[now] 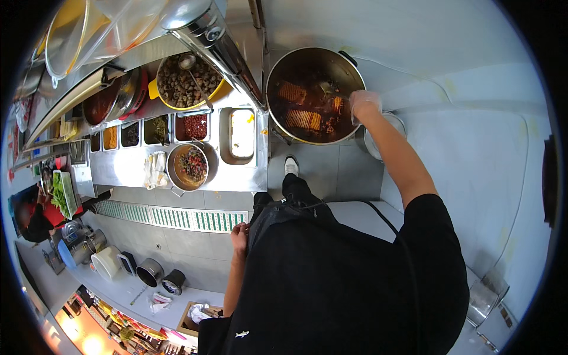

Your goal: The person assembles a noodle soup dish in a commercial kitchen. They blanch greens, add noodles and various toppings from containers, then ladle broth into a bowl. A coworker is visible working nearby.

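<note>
My right hand (365, 106), in a clear plastic glove, is at the right rim of a large metal pot (276, 123). Its fingers are curled, and what they grip, if anything, is hidden. Inside the pot, dark brown liquid surrounds scored brown food pieces (303, 120) with a grid pattern. A small metallic shape (326, 87) shows in the liquid; I cannot tell if it joins my hand. Low at my left side, my left hand (239, 238) is beside my dark apron, fingers curled in; I cannot see what lies between them.
Left of the pot, a steel counter (234, 178) carries a yellow-rimmed basin (220, 90) of snails with a ladle, several ingredient trays (192, 126), and a steel pot (171, 171) of spices. A round lid-like metal vessel (393, 125) stands by the wall. Another person (35, 222) works at far left.
</note>
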A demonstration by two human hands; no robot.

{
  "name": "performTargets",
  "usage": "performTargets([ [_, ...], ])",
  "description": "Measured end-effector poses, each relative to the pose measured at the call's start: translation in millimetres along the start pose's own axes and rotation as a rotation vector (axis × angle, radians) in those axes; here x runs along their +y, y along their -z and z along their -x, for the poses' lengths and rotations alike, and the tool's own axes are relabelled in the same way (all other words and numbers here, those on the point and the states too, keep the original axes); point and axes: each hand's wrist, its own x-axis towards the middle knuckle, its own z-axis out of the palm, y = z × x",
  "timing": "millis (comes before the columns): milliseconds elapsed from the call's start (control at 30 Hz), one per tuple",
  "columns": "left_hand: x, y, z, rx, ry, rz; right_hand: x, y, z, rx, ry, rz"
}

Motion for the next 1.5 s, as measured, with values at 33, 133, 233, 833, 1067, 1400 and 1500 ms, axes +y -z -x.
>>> performTargets([
  [33, 0, 0, -1, 0.007, -0.014, -0.037, -4, -19, -16, 0.033, -0.004, -0.007],
  [133, 3, -1, 2, 0.026, -0.037, -0.066, -20, -29, -29, 0.08, 0.024, -0.007],
  [233, 11, -1, 15, 0.037, -0.009, 0.025, -39, -47, -47, 0.054, -0.009, 0.023],
  [833, 30, 7, -31, -0.125, -0.048, -0.092, 67, -37, 23, -0.056, -0.212, -0.234],
  [1067, 30, 25, -55, -0.182, -0.068, -0.191, 77, -65, 62, -0.054, -0.189, -0.417],
  [1400, 24, 62, -58, -0.143, -0.023, -0.2, 73, -122, 92, -0.048, -0.175, -0.909],
  [1500, 15, 68, -59, -0.163, -0.052, -0.183, 54, -135, 122, 0.032, -0.158, -1.013],
])
